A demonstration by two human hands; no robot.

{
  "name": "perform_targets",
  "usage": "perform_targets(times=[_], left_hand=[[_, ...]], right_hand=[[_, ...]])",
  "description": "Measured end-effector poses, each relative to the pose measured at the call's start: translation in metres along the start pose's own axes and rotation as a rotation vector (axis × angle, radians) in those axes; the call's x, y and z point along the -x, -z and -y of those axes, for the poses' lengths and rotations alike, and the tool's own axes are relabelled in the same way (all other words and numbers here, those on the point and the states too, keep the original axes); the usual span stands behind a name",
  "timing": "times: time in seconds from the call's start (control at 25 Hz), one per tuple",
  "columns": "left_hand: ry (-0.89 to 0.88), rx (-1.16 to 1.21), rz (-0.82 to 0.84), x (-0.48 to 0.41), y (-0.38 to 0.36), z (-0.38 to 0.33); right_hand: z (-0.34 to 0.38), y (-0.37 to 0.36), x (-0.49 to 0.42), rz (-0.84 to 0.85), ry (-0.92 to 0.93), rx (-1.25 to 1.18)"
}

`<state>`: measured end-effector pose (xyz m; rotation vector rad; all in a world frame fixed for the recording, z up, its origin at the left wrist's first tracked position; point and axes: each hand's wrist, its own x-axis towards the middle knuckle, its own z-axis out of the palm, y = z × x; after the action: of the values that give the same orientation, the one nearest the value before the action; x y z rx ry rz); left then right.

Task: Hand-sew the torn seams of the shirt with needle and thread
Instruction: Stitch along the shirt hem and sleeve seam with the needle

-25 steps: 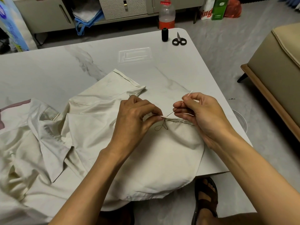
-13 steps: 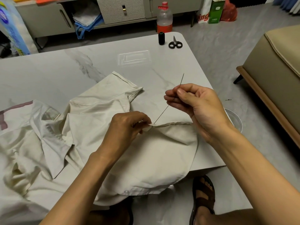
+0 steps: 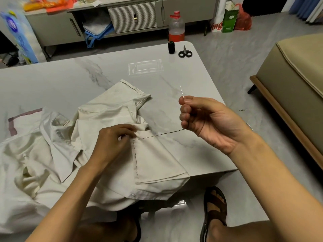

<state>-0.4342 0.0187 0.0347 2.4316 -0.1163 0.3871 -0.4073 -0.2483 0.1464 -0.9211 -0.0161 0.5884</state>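
On the marble table [image 3: 70, 79] the cream shirt [image 3: 153, 159] lies spread, the left hand [image 3: 111, 142] pinching its seam, while the right hand [image 3: 209, 123] has swung out rightward, drawing the dark thread [image 3: 162, 134] taut and gripping the needle [image 3: 181, 91], so this stitch looks pulled through.

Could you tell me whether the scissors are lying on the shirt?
No, the scissors lie on the bare table at its far corner beside the spool, well apart from the shirt.
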Motion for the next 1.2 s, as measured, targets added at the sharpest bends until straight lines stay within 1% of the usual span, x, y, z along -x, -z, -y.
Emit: perform_targets(times=[0.16,0.32,0.44,0.52,0.6,0.72,0.88,1.08,1.2], left_hand=[[0.234,0.103,0.005,0.001,0.001,-0.014],[0.377,0.212,-0.006,0.011,0.0,-0.027],[0.51,0.262,0.076,0.017,0.001,-0.029],[0.502,0.221,0.103,0.016,-0.001,-0.028],[0.466,0.175,0.091,0.013,-0.003,-0.026],[0.442,0.166,0.051,0.011,-0.008,-0.026],[0.45,0.174,0.031,0.012,-0.01,-0.027],[0.506,0.242,0.071,0.008,-0.008,-0.026],[0.532,0.314,0.119,0.005,-0.006,-0.021]], right_hand=[[0.001,0.003,0.001,0.026,-0.042,-0.057],[-0.008,0.002,-0.008,-0.024,-0.009,0.085],[-0.013,-0.004,-0.01,-0.054,0.015,0.183],[-0.014,-0.01,-0.007,-0.035,0.022,0.237],[-0.013,-0.017,-0.002,-0.002,0.023,0.263],[-0.006,-0.024,0.008,0.046,0.028,0.234],[0.001,-0.026,0.016,0.099,-0.014,0.198],[-0.007,-0.015,0.009,0.057,-0.049,0.244],[-0.017,-0.008,-0.002,0.008,-0.009,0.4]])
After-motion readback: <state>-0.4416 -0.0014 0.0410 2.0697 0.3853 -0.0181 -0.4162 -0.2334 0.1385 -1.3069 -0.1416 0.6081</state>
